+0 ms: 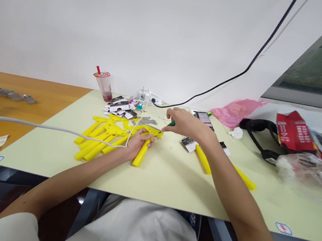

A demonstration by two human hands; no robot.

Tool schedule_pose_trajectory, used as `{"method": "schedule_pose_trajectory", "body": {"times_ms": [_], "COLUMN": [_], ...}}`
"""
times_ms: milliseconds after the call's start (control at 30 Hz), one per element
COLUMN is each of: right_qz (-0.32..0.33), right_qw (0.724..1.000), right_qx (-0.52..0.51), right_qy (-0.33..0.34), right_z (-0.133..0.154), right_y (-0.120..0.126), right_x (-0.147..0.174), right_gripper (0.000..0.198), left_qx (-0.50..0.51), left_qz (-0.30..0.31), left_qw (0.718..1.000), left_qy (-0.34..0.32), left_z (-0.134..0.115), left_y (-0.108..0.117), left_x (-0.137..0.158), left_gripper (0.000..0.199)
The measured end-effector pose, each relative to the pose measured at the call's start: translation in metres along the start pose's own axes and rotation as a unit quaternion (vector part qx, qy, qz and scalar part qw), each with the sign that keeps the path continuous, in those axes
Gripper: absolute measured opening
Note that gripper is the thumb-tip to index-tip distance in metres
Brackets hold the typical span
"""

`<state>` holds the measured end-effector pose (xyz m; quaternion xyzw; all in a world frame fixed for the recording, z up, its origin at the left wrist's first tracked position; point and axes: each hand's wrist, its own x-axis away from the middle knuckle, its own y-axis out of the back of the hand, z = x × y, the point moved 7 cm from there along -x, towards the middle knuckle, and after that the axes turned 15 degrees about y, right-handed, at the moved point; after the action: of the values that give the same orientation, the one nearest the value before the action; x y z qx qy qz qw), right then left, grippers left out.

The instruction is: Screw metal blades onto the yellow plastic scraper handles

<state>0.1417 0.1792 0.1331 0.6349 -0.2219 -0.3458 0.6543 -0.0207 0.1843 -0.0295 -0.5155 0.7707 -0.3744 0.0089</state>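
Note:
My left hand [138,144] is closed around a yellow plastic scraper [141,155], its handle pointing down toward me and its wide head turned away. A thin grey blade strip shows along that head. Above its right end, my right hand [183,123] grips a green-handled screwdriver [171,123], tip down at the scraper head; exact contact is too small to tell. Left of my left hand lies a pile of similar yellow scrapers [94,143]. Loose grey blades [148,121] lie just behind the held scraper.
Black-and-white cards [121,107] and a drink cup [105,86] stand at the back left. Yellow handles [202,159] lie under my right forearm. A white cable [58,127] crosses in front of my left hand. Headgear [260,128], plastic bags [237,110] and a phone [205,119] are on the right.

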Motion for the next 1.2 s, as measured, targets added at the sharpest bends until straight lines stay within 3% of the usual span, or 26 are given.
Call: {"method": "schedule_pose_trajectory", "body": {"times_ms": [233, 533, 800, 967, 1200], "right_qz": [0.042, -0.032, -0.090, -0.087, -0.079], "right_qw": [0.997, 0.996, 0.974, 0.970, 0.985], "right_qx": [-0.062, -0.041, -0.138, -0.177, -0.132], "right_qy": [0.023, 0.073, 0.156, 0.140, 0.081], "right_z": [0.006, 0.003, 0.015, 0.009, -0.002], "right_y": [0.000, 0.007, 0.013, 0.008, 0.007], "right_x": [0.010, 0.005, -0.002, -0.006, -0.007], "right_gripper": [0.037, 0.029, 0.029, 0.022, 0.012], "left_qx": [0.013, 0.011, 0.005, 0.022, 0.020], "left_qz": [0.003, 0.008, 0.010, -0.002, -0.007], "left_qw": [1.000, 1.000, 1.000, 1.000, 1.000], "left_qy": [-0.003, -0.009, -0.004, -0.007, -0.005], "left_z": [-0.001, -0.003, -0.003, -0.004, -0.006], "left_y": [-0.001, 0.001, 0.000, 0.003, 0.004], "left_x": [-0.001, -0.001, -0.001, -0.002, -0.002], "left_gripper": [0.043, 0.042, 0.042, 0.041, 0.044]}}
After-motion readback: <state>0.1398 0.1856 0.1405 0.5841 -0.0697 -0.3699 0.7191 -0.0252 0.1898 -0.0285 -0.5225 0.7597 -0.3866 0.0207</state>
